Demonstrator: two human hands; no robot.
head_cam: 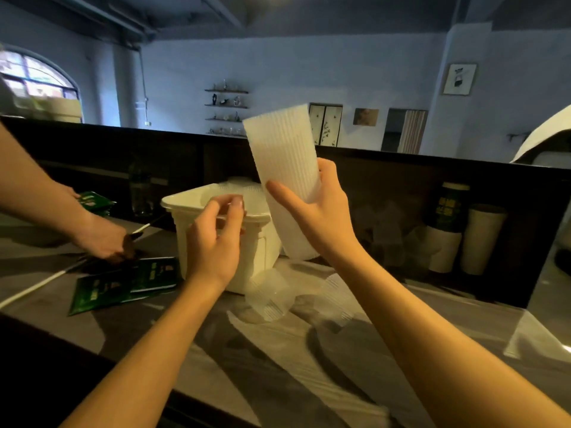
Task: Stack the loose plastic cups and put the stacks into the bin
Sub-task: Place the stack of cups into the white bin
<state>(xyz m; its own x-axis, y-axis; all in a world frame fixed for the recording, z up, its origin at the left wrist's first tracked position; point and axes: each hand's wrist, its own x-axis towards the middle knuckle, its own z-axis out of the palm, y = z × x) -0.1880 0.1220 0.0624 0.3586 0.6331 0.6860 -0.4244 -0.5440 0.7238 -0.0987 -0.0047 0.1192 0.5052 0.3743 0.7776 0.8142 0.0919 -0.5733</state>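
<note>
My right hand [312, 217] grips a tall stack of ribbed translucent plastic cups [284, 162], tilted, its top leaning left above the counter. The stack's lower end hangs just right of a cream plastic bin [262, 254] whose top shows several cups inside [238, 183]. My left hand [216, 239] hovers in front of the bin's rim, fingers curled and slightly apart, holding nothing I can make out. Loose clear cups [272, 301] lie on the counter in front of the bin.
Another person's hand [105, 242] works at the left among green packets [123, 285] and a white cable [37, 287]. Paper cup stacks [482, 239] and a dark bottle [448, 208] stand at the right against a dark back wall. Clear wrapping [309, 350] lies on the counter.
</note>
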